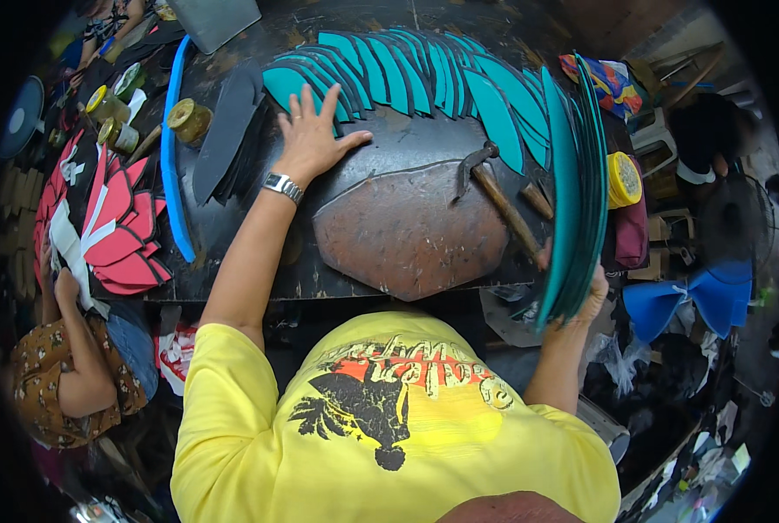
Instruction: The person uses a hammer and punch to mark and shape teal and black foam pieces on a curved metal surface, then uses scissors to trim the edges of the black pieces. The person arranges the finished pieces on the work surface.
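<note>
My left hand point(309, 135), a watch at its wrist, has its fingers spread. It rests at the near left end of a fanned row of teal soles point(416, 74) with dark edges, its fingertips on or just over the first ones. Beside it lies a pile of dark grey soles point(224, 131). At the table's right edge, my right hand point(593, 298) grips a stack of teal soles point(568, 200) held upright on edge; the stack hides most of the fingers. Between my hands lie a worn brown slab point(411, 231) and a hammer point(504, 205) with a wooden handle.
A blue strip point(173, 157) runs along the left, near jars point(189, 120) and red sole pieces point(128, 235). Another person point(80, 375) works there. On the right stand a yellow-lidded jar point(623, 180), a maroon cloth point(631, 227) and blue sheets point(690, 301). A metal box point(215, 22) stands at the back.
</note>
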`<action>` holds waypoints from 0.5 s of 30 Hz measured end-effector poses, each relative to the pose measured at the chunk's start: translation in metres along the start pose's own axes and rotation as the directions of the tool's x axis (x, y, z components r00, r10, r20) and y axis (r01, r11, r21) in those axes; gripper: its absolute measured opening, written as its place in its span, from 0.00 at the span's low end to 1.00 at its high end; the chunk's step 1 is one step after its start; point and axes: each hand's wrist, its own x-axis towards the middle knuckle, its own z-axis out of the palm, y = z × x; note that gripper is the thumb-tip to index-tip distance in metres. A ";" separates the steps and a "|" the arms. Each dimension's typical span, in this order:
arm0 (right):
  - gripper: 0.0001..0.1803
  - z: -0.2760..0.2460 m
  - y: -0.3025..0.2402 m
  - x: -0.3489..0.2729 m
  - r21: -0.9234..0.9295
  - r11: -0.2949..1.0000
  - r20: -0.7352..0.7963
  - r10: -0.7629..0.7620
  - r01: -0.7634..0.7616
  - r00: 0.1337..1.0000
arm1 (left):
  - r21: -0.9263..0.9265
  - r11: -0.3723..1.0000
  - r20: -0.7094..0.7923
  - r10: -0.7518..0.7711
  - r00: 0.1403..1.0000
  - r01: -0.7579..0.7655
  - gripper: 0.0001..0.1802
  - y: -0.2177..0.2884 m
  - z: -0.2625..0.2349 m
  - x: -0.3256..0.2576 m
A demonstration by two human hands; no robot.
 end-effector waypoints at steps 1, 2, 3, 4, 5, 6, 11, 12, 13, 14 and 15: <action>0.49 0.004 0.003 0.000 0.001 1.000 0.030 0.027 -0.027 0.999 | -0.002 0.999 -0.030 0.038 0.999 -0.039 0.52 -0.002 0.006 0.001; 0.56 0.008 0.005 0.001 0.081 0.994 0.018 0.069 -0.070 0.997 | 0.009 0.998 -0.028 0.068 0.997 -0.068 0.52 -0.001 0.013 0.004; 0.55 0.012 0.007 0.002 0.059 0.995 0.026 0.078 -0.079 0.997 | 0.025 0.996 0.015 0.085 0.996 -0.085 0.52 0.001 0.019 0.008; 0.54 0.015 0.008 0.003 0.029 0.995 0.035 0.094 -0.095 0.995 | 0.012 0.996 0.004 0.083 0.997 -0.083 0.53 0.005 0.025 0.014; 0.54 0.017 0.009 0.004 0.040 0.995 0.037 0.093 -0.095 0.995 | 0.007 0.996 -0.018 0.087 0.996 -0.087 0.53 0.008 0.032 0.020; 0.54 0.019 0.009 0.006 0.041 0.994 0.040 0.099 -0.101 0.994 | 0.011 0.997 -0.025 0.081 0.996 -0.081 0.52 0.012 0.038 0.028; 0.54 0.015 0.004 0.010 0.023 0.994 0.007 0.108 -0.108 0.994 | 0.013 0.986 -0.134 0.166 0.977 -0.166 0.50 0.022 0.061 0.077; 0.52 0.014 0.002 0.011 0.031 0.995 0.022 0.089 -0.090 0.996 | 0.032 0.985 -0.145 0.174 0.974 -0.171 0.50 0.024 0.065 0.086; 0.50 0.012 0.001 0.010 0.038 0.997 0.043 0.066 -0.067 0.997 | 0.010 0.984 -0.145 0.178 0.973 -0.179 0.50 0.026 0.067 0.093; 0.48 0.010 -0.001 0.010 0.036 0.998 0.049 0.047 -0.049 0.998 | 0.003 0.983 -0.154 0.182 0.971 -0.184 0.50 0.029 0.068 0.099; 0.50 0.008 -0.003 0.008 0.076 0.996 0.051 0.050 -0.053 0.997 | -0.009 0.982 -0.138 0.187 0.973 -0.190 0.50 0.031 0.068 0.103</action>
